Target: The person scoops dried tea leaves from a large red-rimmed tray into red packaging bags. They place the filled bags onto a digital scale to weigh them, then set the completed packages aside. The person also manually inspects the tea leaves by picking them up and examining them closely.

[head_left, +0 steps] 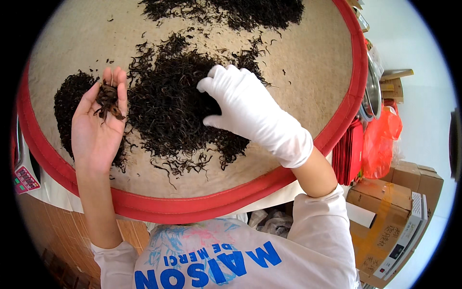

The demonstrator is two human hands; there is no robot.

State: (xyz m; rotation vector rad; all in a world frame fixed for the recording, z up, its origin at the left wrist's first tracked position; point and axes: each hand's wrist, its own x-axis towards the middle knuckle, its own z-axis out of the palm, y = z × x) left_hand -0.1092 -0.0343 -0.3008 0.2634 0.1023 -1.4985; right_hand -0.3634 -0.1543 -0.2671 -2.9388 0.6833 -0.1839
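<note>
A heap of dark, twisted dried tea leaves [166, 103] lies in the middle of a round, cream, cloth-like tray [308, 72] with a red rim. My left hand [100, 127] is bare and turned palm up at the heap's left side. A small clump of brown, coarser leaves [109, 99] rests against its slightly curled fingers. In a white glove, my right hand [240, 101] reaches over the heap's right part. Its fingers are curved and the thumb stands apart from them, with no leaves visible between. The fingertips are near or touching the heap; which one I cannot tell.
Another dark leaf pile [260, 12] lies at the far edge, and a smaller one [67, 103] at the left. Right of the tray are a red plastic bag [382, 139], metal bowls [373, 89] and cardboard boxes [375, 212]. A scale [26, 178] stands at the left.
</note>
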